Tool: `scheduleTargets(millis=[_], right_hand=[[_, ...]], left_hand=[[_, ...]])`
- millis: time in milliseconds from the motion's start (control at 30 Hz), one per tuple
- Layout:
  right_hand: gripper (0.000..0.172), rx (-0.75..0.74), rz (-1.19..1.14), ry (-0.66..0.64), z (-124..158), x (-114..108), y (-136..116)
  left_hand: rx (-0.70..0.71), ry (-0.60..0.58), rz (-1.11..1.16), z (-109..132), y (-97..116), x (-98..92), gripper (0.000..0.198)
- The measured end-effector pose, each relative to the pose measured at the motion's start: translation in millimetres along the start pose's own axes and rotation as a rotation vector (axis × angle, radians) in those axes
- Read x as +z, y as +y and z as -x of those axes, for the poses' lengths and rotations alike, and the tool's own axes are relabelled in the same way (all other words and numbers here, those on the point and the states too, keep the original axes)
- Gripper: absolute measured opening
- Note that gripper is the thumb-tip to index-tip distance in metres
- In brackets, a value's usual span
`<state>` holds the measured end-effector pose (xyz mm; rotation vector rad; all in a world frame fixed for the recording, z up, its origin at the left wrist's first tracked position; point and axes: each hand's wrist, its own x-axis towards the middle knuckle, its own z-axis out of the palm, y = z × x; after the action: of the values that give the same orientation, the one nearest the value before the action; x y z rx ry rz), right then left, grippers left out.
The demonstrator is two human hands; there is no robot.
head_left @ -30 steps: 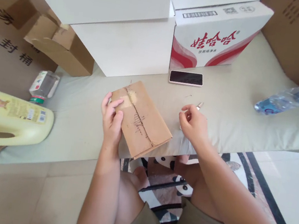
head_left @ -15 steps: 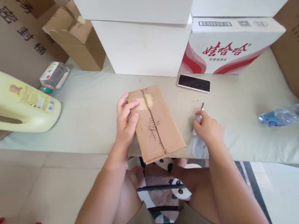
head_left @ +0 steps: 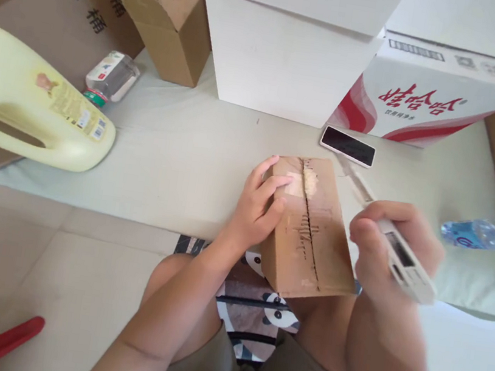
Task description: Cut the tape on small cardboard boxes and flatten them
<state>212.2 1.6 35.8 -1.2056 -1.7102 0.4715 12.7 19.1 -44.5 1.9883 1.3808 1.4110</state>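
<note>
My left hand (head_left: 260,206) grips the left side of a small brown cardboard box (head_left: 326,246), thumb and fingers lying on its edge and top. A jagged dark seam runs down the box top, beside a pale torn patch and several scratch marks. The near end of the box hangs over the edge of the cloth-covered surface, above my lap. In my right hand (head_left: 398,243), raised to the right of the box, is a slim white tool (head_left: 411,267) with dark windows in its handle. Its thin tip points toward the phone and is blurred; its exact kind is unclear.
A phone (head_left: 348,146) lies behind the box, before white cartons (head_left: 278,61) and a red-and-white carton (head_left: 424,106). At left are a yellow jug (head_left: 33,100), a small clear bottle (head_left: 113,77) and an open brown box (head_left: 172,27). A plastic bottle (head_left: 475,233) lies right.
My right hand has lifted the white tool off the surface and come closer. The box has turned more upright in view and shifted right with my left hand. The view has also shifted.
</note>
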Motion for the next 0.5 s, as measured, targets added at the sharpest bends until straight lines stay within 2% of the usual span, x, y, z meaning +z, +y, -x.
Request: scheduleTargets(millis=[67, 133, 333, 500], right_hand=[[0.017, 0.042, 0.116, -0.168, 1, 2, -7], [0.025, 0.036, 0.189, -0.258, 0, 4, -13], [0.024, -0.105, 0.373, -0.222, 0, 8, -19], [0.029, -0.207, 0.511, -0.245, 1, 16, -17]], left_hand=[[-0.002, 0.005, 0.008, 0, 1, -0.1, 0.043], [-0.001, 0.001, 0.018, -1, 2, -0.1, 0.043], [0.008, -0.017, 0.036, -2, 2, 0.4, 0.041], [-0.002, -0.029, 0.027, -3, 2, 0.6, 0.041]])
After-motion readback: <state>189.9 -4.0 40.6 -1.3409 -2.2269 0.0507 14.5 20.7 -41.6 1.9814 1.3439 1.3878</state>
